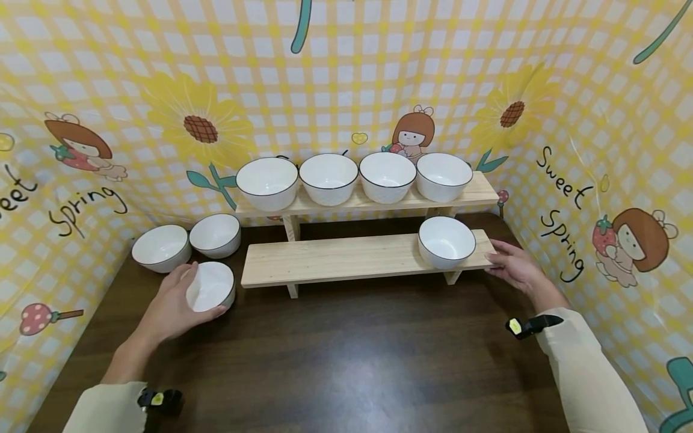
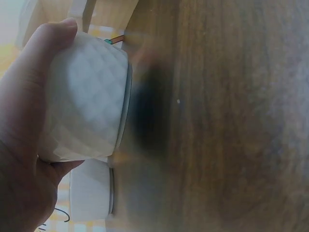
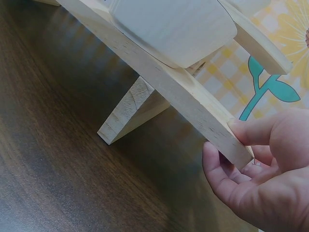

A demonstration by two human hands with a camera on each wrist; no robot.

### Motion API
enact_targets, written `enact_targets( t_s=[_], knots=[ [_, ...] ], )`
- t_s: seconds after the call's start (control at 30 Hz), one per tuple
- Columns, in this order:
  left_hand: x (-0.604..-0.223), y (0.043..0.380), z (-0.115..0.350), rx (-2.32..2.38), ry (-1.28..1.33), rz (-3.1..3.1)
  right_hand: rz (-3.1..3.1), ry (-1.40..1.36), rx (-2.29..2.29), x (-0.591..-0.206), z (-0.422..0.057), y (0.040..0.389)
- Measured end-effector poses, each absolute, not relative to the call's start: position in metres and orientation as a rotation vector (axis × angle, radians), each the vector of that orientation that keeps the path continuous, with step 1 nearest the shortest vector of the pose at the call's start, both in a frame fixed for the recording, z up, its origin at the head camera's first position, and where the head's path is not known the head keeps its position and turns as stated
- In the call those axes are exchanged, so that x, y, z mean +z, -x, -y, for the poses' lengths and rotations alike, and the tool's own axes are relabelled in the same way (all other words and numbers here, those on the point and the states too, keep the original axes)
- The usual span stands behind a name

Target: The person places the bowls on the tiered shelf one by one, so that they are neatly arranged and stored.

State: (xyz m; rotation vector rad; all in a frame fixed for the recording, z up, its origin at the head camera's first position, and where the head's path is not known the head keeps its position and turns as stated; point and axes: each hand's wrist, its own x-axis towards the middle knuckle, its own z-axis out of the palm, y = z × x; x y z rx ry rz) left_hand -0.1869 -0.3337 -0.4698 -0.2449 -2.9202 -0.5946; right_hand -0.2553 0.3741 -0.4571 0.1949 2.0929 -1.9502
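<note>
My left hand (image 1: 172,305) grips a white bowl (image 1: 214,286) with a thin dark rim, thumb on the near side and fingers round the far side. In the left wrist view the bowl's quilted outer wall (image 2: 91,96) fills the grip. On the right, my right hand (image 1: 515,266) pinches the end of the lower board (image 1: 335,258) of a two-tier wooden shelf; the right wrist view shows the thumb on top and fingers underneath. Close to that hand, a similar white bowl (image 1: 446,242) stands upright on the lower board.
Two more white bowls (image 1: 161,248) (image 1: 215,234) stand on the dark wooden table (image 1: 346,361) just behind the left hand. Several matching bowls line the upper board (image 1: 352,204). Yellow checked cloth (image 1: 346,78) encloses the back and sides.
</note>
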Motion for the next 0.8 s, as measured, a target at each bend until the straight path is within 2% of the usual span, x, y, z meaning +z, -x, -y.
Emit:
enact_targets(
  t_s=[0.8],
  knots=[
    [-0.430,0.183,0.343,-0.651,0.325,2.893,-2.109,-0.209,-1.925,-0.455,-0.372,0.253]
  ],
)
